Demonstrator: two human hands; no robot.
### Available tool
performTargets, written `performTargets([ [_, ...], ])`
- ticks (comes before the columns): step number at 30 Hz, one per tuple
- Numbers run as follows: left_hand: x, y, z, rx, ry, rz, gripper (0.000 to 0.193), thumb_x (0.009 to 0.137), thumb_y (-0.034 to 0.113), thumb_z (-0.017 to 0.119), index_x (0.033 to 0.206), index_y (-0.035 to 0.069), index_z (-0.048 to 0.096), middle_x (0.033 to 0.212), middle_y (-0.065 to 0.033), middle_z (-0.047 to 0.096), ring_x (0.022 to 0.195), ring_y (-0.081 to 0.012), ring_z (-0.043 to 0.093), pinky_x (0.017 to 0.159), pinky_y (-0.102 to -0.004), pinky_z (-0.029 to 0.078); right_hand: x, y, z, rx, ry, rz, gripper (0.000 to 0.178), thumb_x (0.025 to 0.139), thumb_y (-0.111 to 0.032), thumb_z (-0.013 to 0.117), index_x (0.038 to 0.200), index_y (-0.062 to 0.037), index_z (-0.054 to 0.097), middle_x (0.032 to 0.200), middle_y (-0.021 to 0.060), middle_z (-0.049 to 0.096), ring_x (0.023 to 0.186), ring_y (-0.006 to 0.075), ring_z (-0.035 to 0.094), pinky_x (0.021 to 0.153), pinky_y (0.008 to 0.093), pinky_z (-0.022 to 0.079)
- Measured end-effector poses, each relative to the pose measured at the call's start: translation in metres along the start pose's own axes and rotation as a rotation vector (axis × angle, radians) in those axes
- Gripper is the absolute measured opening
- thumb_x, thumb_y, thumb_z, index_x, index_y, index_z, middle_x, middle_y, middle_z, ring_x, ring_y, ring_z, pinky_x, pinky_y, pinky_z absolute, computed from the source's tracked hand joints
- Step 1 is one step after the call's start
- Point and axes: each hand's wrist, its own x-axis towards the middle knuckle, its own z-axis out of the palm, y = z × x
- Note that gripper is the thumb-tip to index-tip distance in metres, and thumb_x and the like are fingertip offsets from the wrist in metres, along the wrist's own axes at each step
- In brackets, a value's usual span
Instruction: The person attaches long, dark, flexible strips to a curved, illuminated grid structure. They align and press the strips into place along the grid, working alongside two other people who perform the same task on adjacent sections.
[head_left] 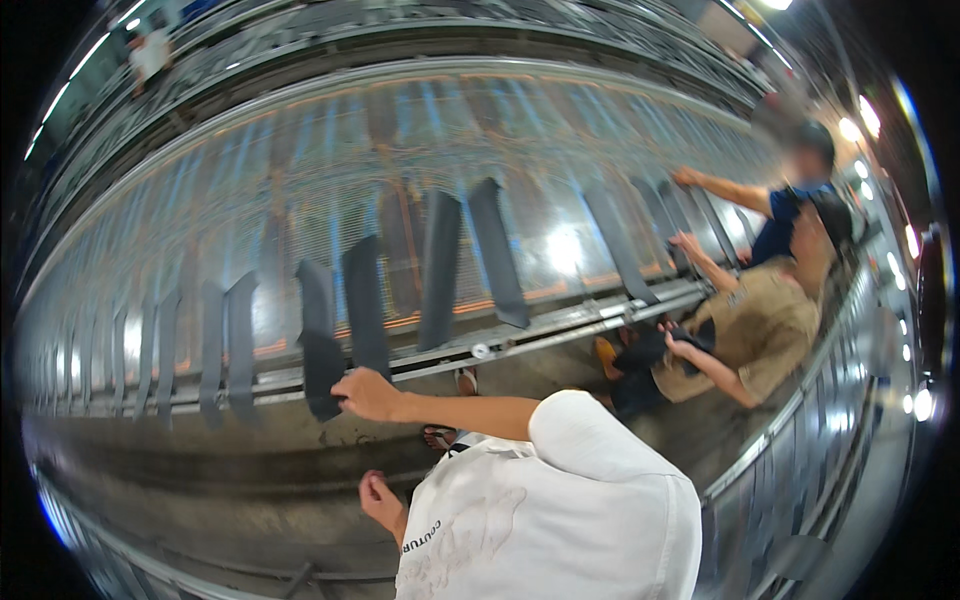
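Dark grey and flat, a long strip (322, 372) is gripped at its bottom end by a hand (366, 393) that belongs to a person in a white shirt (560, 520). That person's other hand (381, 500) is held low, loosely curled, with nothing in it. More strips like it (440, 270) are hung in a row along a shiny metal rail (540, 335). Two more people (760, 320) are seen further along, touching other strips. The wearer's own hands are not seen.
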Motion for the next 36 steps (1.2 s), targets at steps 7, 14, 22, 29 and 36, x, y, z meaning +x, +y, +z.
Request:
performTargets([
  [7, 0.096, 0.051, 0.037, 0.009, 0.013, 0.163, 0.037, 0.105, 0.021, 0.054, 0.134, -0.002, 0.053, 0.126, -0.0099, 0.06, 0.115, -0.0214, 0.055, 0.1, -0.0355, 0.043, -0.125, -0.049, -0.137, 0.784, -0.263, 0.367, 0.021, 0.083, -0.01, 0.076, 0.099, -0.0053, 0.064, 0.093, 0.0042, 0.068, 0.083, 0.0144, 0.064, 0.078, 0.0322, 0.05],
  [14, 0.044, 0.111, 0.156, -0.427, -1.346, -0.721, 0.055, 0.102, 0.042, 0.055, 0.135, -0.002, 0.052, 0.124, -0.0121, 0.065, 0.117, -0.0234, 0.062, 0.103, -0.0384, 0.047, -0.165, -0.037, -0.206, 0.645, 0.533, 0.741, 0.025, 0.088, -0.011, 0.075, 0.107, -0.0057, 0.059, 0.088, -0.0026, 0.056, 0.083, 0.0067, 0.052, 0.076, 0.0256, 0.043],
  [22, -0.023, 0.103, 0.214, -0.061, -1.174, -0.547, 0.03, 0.09, 0.015, 0.075, 0.114, 0.003, 0.06, 0.109, -0.0071, 0.067, 0.095, -0.0191, 0.066, 0.08, -0.0334, 0.054, -0.236, -0.028, -0.253, 0.521, 0.489, 0.47, 0.031, 0.072, 0.01, 0.059, 0.097, -0.0068, 0.066, 0.116, 0.0093, 0.063, 0.105, 0.021, 0.06, 0.091, 0.0319, 0.046],
  [29, -0.063, 0.1, 0.21, -0.614, -1.046, -1.009, 0.04, 0.102, 0.036, 0.048, 0.123, 0.005, 0.062, 0.121, -0.0091, 0.069, 0.109, -0.0231, 0.066, 0.099, -0.0376, 0.051, -0.296, -0.018, -0.244, 0.287, 0.081, 0.437, 0.036, 0.066, 0.011, 0.056, 0.094, -0.0089, 0.069, 0.145, 0.0162, 0.049, 0.134, 0.0357, 0.046, 0.107, 0.0399, 0.041],
  [36, -0.107, 0.073, 0.203, -0.422, -0.933, -0.794, 0.035, 0.091, 0.003, 0.066, 0.124, 0.004, 0.056, 0.117, -0.0082, 0.067, 0.108, -0.021, 0.065, 0.096, -0.0359, 0.053, -0.336, -0.005, -0.208, 0.911, 0.359, 0.6, 0.083, 0.075, -0.01, 0.067, 0.152, -0.0108, 0.036, 0.158, 0.0138, 0.035, 0.151, 0.0314, 0.024, 0.122, 0.0437, 0.021],
])
